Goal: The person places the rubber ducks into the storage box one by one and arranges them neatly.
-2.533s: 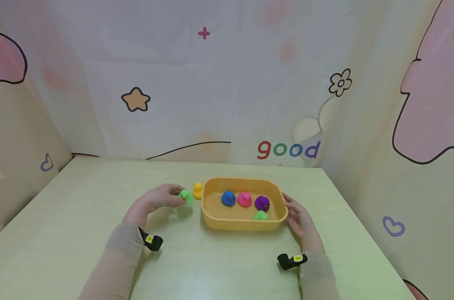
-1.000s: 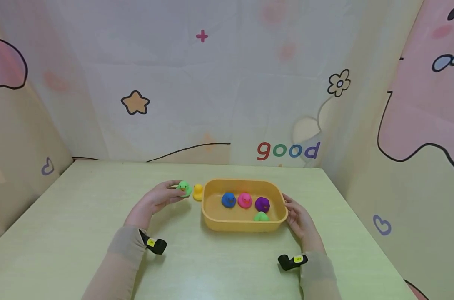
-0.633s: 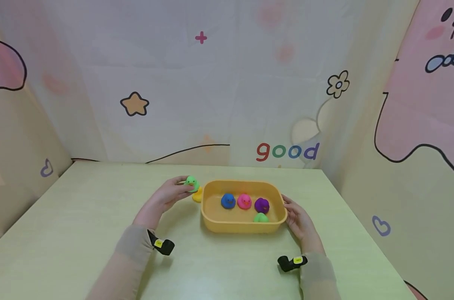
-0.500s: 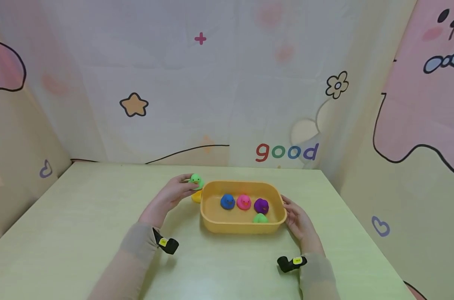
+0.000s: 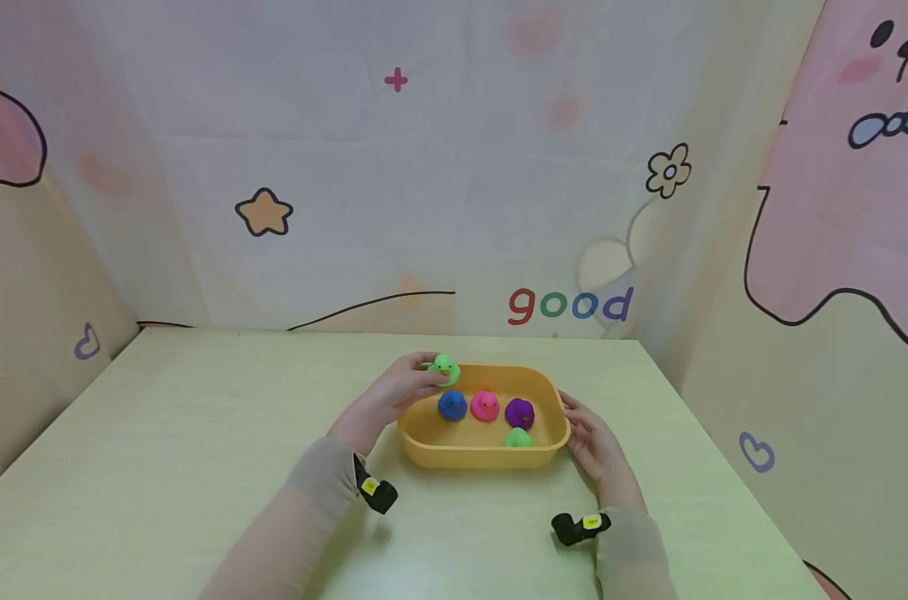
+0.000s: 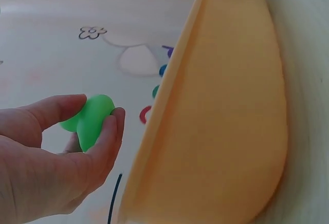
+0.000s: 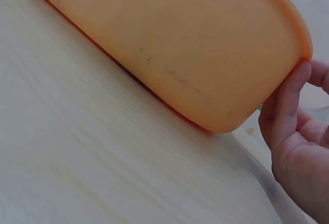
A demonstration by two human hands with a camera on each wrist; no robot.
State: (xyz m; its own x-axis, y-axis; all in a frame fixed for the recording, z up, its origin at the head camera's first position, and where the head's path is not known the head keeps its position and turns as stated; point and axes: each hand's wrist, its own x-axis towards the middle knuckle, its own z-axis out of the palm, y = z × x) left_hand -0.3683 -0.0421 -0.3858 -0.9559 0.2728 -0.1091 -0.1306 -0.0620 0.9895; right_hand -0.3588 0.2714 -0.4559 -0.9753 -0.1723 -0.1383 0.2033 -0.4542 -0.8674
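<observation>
My left hand (image 5: 401, 387) pinches a light green rubber duck (image 5: 444, 369) between thumb and fingers, over the back left rim of the yellow-orange tub (image 5: 476, 457). In the left wrist view that green duck (image 6: 96, 117) shows above rim height, beside the tub's wall (image 6: 226, 100). Inside the tub sit a blue duck (image 5: 452, 406), a pink duck (image 5: 486, 406), a purple duck (image 5: 520, 413) and a second green duck (image 5: 518, 438), partly hidden by the front wall. My right hand (image 5: 592, 437) rests its fingers (image 7: 288, 98) against the tub's right end wall, just below the rim.
The tub stands on a pale wooden table (image 5: 184, 467). A printed cloth backdrop (image 5: 394, 192) rises behind the table and at both sides. Each wrist wears a small black camera, the left camera (image 5: 377, 493) and the right camera (image 5: 580, 528).
My left hand has carried the green duck up and rightward from the table left of the tub to over its rim. The yellow duck there is now hidden. The right hand stays put.
</observation>
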